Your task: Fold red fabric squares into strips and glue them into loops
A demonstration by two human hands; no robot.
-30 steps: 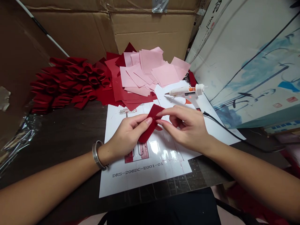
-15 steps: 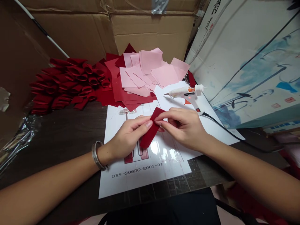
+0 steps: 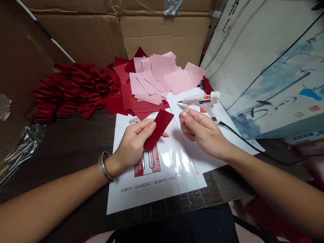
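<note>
Left hand: the left hand (image 3: 133,145) grips the dark red strip (image 3: 159,130) between thumb and fingers, over the upper part of the sheet.
Right hand: the right hand (image 3: 202,133) is loosely curled, with nothing visible in it, and is not touching the strip.
Sheet: a plastic-covered template sheet (image 3: 174,168), printed "DRS-206DC-E001-01", lies under both hands on the dark bench (image 3: 76,141).
Glue gun: a white hot glue gun (image 3: 199,99) lies at the sheet's far edge, just beyond the right hand.
Far edge: pink paper squares (image 3: 164,67) overlap red squares (image 3: 129,98); rolled red pieces (image 3: 76,87) are heaped to the left.
</note>
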